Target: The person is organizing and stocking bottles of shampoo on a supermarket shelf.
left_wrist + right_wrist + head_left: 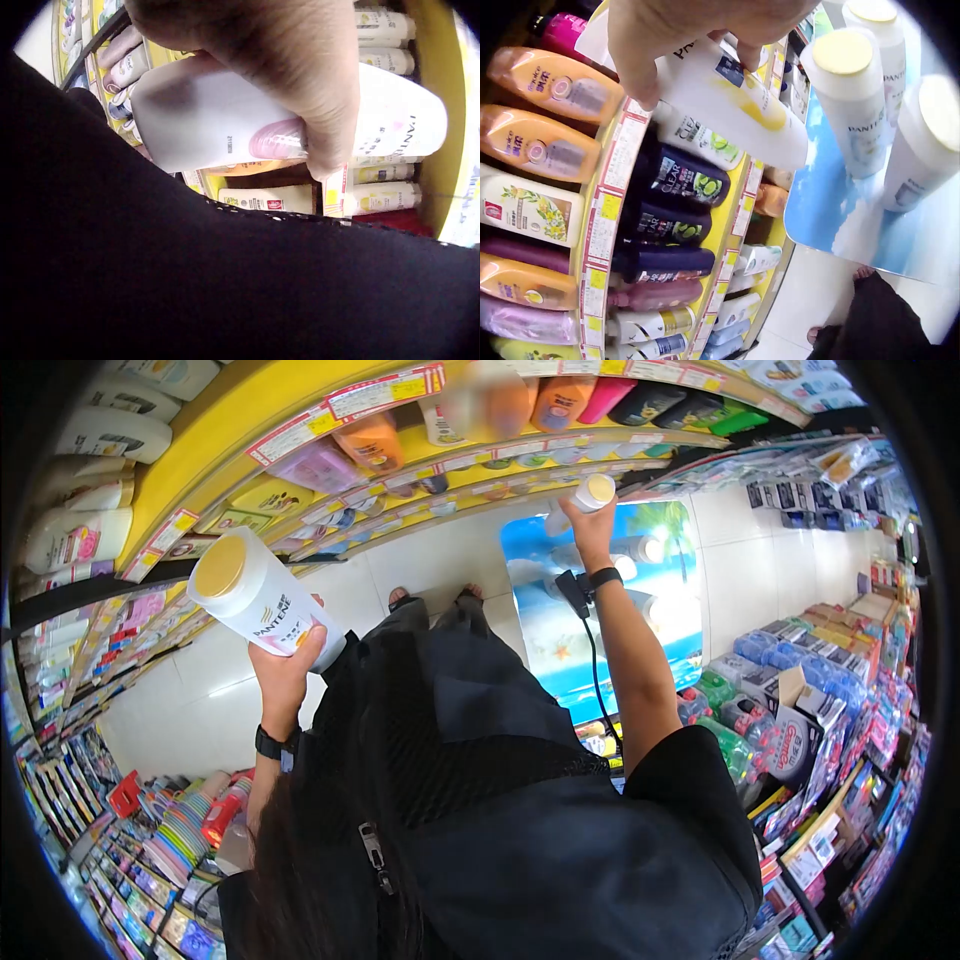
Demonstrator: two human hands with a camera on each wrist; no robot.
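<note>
In the head view my left hand (283,678) grips a large white Pantene shampoo bottle (262,600) with a gold cap, thumb across its front. The left wrist view shows the same bottle (195,112) lying sideways, with a pink patch on its label. My right hand (592,525) is raised at the far end of a blue beach-print table (535,640), holding a second white Pantene bottle (727,101) with a yellow design. It tilts beside the shelf edge. White Pantene bottles (847,112) with pale yellow caps stand on the table close by.
Curved yellow shelves (250,420) packed with bottles run along the front and left. Orange Rejoice bottles (555,86) and dark Clear bottles (679,176) fill the racks. Packs of drinks (745,730) are stacked at the right. A cable (597,680) hangs from my right wrist.
</note>
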